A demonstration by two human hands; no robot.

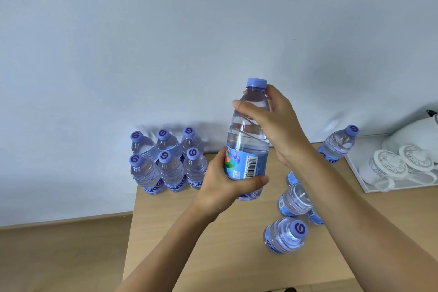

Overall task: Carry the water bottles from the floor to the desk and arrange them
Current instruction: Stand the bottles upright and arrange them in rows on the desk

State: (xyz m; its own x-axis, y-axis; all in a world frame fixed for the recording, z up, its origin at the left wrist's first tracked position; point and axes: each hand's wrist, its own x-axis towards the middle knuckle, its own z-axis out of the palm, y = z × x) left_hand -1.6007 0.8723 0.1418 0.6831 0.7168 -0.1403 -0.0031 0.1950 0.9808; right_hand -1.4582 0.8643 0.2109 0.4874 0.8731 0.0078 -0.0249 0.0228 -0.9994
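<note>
Wooden desk point(213, 256) is filling the lower middle of the view, standing against a pale wall point(166, 31), with wood floor point(59, 256) showing to its left. White tray point(360, 178) is sitting at the desk's right edge, carrying cups point(388, 166) turned upside down and a white kettle point(417, 135) behind them. Six bottles point(168, 161) are standing upright in two rows of three at the desk's back left corner, touching one another. Both hands are holding one bottle point(247, 140) upright above the desk, clear of the surface. Right hand point(272, 123) is curling around its upper shoulder just below the cap, while left hand point(220, 187) is wrapping the labelled lower part, thumb across the front. Loose bottles point(294, 201) are clustering on the desk to the right, partly hidden behind the right forearm; how many are there I cannot tell. Nearest of these point(284, 234) is standing closest to the camera, apart from the others. Another bottle point(337, 144) is standing at the back, just beside the tray.
</note>
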